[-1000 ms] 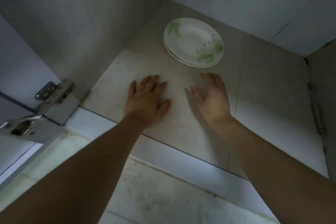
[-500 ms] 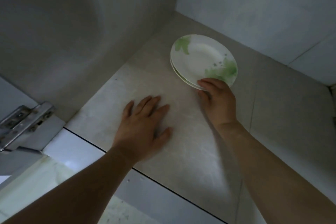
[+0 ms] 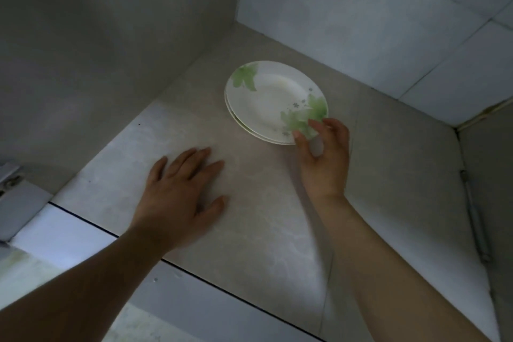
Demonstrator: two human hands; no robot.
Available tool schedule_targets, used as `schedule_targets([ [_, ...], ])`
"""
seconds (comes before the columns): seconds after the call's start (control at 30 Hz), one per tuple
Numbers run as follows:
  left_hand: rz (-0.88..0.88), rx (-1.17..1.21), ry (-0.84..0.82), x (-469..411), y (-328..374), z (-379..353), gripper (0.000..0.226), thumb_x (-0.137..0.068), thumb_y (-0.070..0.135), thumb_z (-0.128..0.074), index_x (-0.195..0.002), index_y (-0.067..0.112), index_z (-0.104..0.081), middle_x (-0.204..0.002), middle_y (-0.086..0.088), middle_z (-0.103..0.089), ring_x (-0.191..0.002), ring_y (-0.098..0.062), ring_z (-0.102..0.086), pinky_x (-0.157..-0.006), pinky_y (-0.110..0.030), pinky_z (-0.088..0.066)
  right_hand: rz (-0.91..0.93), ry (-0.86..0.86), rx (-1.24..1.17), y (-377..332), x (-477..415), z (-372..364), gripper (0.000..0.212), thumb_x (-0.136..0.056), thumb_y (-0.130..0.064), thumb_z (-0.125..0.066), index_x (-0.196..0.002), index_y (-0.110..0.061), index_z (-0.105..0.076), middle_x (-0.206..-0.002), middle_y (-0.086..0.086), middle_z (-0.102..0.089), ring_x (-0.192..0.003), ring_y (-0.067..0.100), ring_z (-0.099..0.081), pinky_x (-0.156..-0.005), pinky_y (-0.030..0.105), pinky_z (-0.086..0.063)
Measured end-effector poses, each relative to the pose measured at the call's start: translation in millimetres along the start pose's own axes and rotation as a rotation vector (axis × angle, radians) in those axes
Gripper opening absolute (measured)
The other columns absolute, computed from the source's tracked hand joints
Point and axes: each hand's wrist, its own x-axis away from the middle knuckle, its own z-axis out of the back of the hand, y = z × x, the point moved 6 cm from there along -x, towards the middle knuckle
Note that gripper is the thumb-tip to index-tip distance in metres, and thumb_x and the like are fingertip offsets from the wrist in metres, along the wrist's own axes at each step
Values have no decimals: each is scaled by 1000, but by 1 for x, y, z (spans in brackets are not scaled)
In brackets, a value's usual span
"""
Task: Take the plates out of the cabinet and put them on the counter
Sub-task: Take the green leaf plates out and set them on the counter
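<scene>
Stacked plates (image 3: pixel 273 103) sat on cabinet floor (image 3: pixel 277 216), ahead of both hands. Right hand (image 3: pixel 323 158) pinched the stack's near rim, thumb on top. Left hand (image 3: pixel 177 194) lay flat, fingers spread, empty.

plates (image 3: pixel 273 103): white w/ soft green leaf prints at two rim spots, plus tiny grey-blue flower specks nr the lower leaf; cabinet floor (image 3: pixel 249 203): beige, faint marbled pattern; side wall (image 3: pixel 97 36): plain grey; back wall (image 3: pixel 361 8): pale blue-white tiles; hinge (image 3: pixel 11 183): silver metal
</scene>
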Motion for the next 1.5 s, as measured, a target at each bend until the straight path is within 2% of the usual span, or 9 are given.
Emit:
schedule_targets([
  [0.1, 7, -21, -8, 0, -1, -2, 67, -80, 66, -24, -140, 38, -35, -152, 5, -30, -140, -15, -21, -113, -44, -10, -306, 24, -84, 15, -3, -3, 50, -80, -36, -68, -121, -13, -54, -117, 3, -36, -99, 20, -53, -84, 26, -46],
  [0.2, 4, -26, -2, 0, -2, -2, 65, -81, 65, -27, -139, 37, -37, -150, 4, -33, -139, -15, -23, -113, -45, -13, -408, 15, -96, 20, -2, -11, 40, -80, -31, -68, -115, -14, -57, -103, 1, -57, -81, 13, -60, -65, 10, -42],
  [0.37, -2, -39, -17, 0, -2, -2, 65, -82, 65, -27, -139, 37, -36, -150, 4, -33, -139, -15, -23, -113, -47, -14, -551, 80, -280, 19, 2, -16, 27, -78, -11, -68, -105, -10, -66, -91, 2, -70, -81, 10, -66, -65, 9, -49],
  [0.77, 1, -40, -2, 0, -2, -1, 68, -78, 65, -23, -137, 36, -39, -151, 4, -31, -140, -15, -22, -113, -45, -10, -670, -16, -247, 6, 86, 51, 20, -80, -9, -65, -95, -22, -64, -86, 4, -70, -74, 11, -65, -75, 23, -52],
  [1.07, 4, -65, -42, 25, 14, 9, 68, -80, 57, -24, -131, 20, -51, -141, -9, -46, -130, -29, -41, -105, -47, -32, -831, -166, -145, 16, 181, 139, 40, -76, -9, -71, -104, -23, -46, -89, 2, -62, -78, 13, -62, -73, 36, -55],
  [1.13, -29, -15, -43, 39, 27, 13, 66, -81, 53, -25, -128, 17, -53, -134, -11, -53, -122, -32, -48, -98, -47, -39, -826, -178, -156, 11, 187, 146, 40, -77, -9, -71, -106, -21, -46, -92, 5, -63, -76, 9, -61, -65, 27, -52],
  [1.27, -59, 201, -13, 55, 57, 24, 63, -87, 51, -27, -133, 13, -48, -129, -10, -54, -110, -30, -55, -88, -38, -44, -696, -211, -73, 4, 166, 143, 31, -78, -16, -69, -101, -24, -49, -89, -8, -58, -84, 12, -57, -74, 24, -41],
  [1.37, 60, 483, -81, 47, 78, 24, 48, -94, 34, -47, -138, 15, -41, -115, 0, -57, -100, -18, -53, -85, -26, -38, -661, -203, -37, 6, 155, 135, 23, -79, -15, -65, -100, -18, -56, -94, -2, -63, -90, 20, -59, -76, 25, -44],
  [1.5, 191, 538, -88, 45, 88, 20, 46, -88, 14, -58, -132, 19, -47, -117, -8, -63, -101, -27, -58, -81, -24, -38, -686, -187, -30, 5, 163, 138, 35, -80, -14, -65, -113, -20, -53, -97, -4, -57, -90, 15, -53, -79, 24, -40],
])
